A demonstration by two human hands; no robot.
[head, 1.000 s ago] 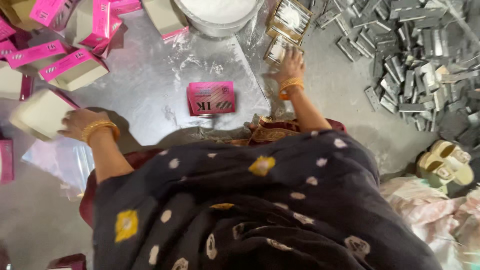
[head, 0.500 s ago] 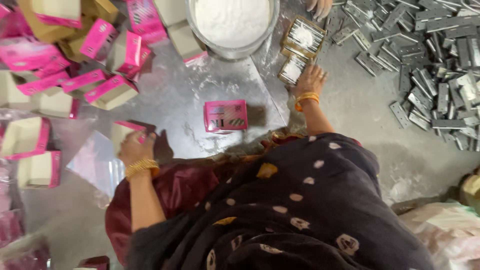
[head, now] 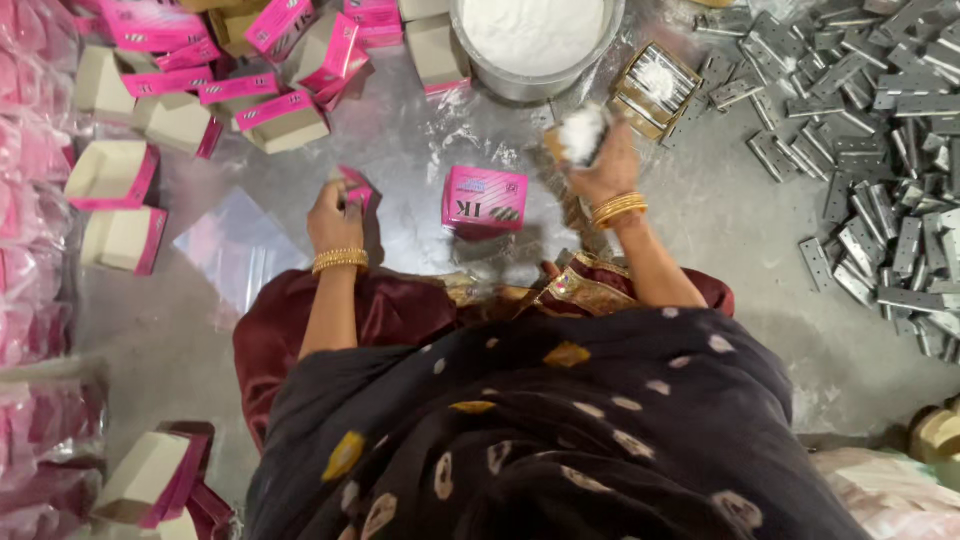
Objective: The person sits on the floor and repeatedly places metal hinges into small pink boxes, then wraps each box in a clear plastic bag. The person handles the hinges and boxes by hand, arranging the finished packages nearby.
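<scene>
A person is seen from above, seated on a grey floor, with both hands stretched forward. The left hand (head: 335, 215) is closed around a small pink carton (head: 355, 187), which is gripped at the fingertips and juts out just beyond them. The right hand (head: 605, 170) is clenched around a stack of metal hinges dusted with white powder (head: 580, 133); the stack shows above the curled fingers, held off the floor. Between the two hands, nearer the right fingers, a closed pink box (head: 485, 201) lies flat on a clear plastic sheet (head: 235, 245), touched by neither hand. Just beyond the right fingertips a flat bundle of powdered hinges (head: 655, 85) lies on the floor, and past it a round metal bowl of white powder (head: 535, 40) is set. Well beyond the left fingers, open pink cartons (head: 285, 120) are scattered. Far out to the side of the right hand, loose grey hinges (head: 870, 130) are heaped.
</scene>
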